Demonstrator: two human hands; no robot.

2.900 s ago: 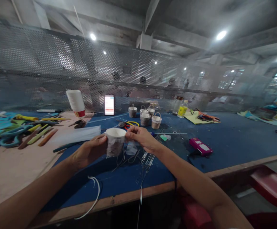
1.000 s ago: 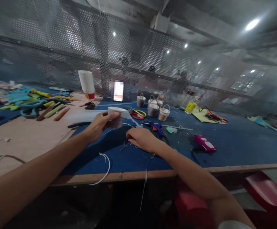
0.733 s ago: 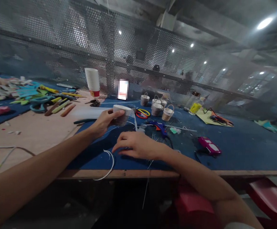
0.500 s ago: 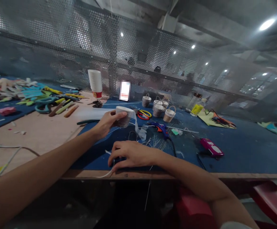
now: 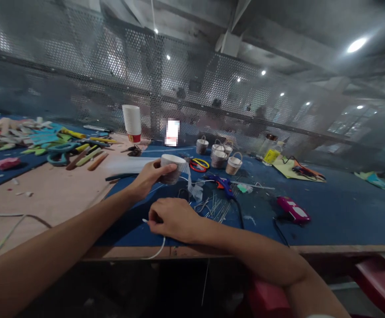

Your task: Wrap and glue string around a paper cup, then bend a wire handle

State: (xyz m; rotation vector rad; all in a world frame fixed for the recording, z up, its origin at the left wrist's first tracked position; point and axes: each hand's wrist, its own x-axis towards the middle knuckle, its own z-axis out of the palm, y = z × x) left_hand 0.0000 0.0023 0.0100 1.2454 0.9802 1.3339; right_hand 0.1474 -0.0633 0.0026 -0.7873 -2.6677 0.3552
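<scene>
My left hand (image 5: 149, 179) is closed around a small cup (image 5: 171, 176) with a white inside and a greyish wrapped outer side. A thin striped strip (image 5: 195, 190) trails from the cup down onto the blue mat. Nearer the table edge, my right hand (image 5: 174, 216) pinches a white cord (image 5: 161, 248). One end of the cord sticks out past the fingertips, and the rest hangs below the hand. Just right of the strip lie several thin wires (image 5: 217, 210) and a blue glue gun (image 5: 222, 183).
Behind the cup are red-and-yellow-handled scissors (image 5: 199, 165) and several little handled buckets (image 5: 234, 164). A stack of paper cups (image 5: 132, 121) stands at the back left, near a lit phone (image 5: 171, 132). A magenta device (image 5: 293, 210) rests on the right.
My right hand's fingers have closed together on the white cord, lifting it off the table edge. My left hand still holds the cup. The camera view has tilted slightly up.
</scene>
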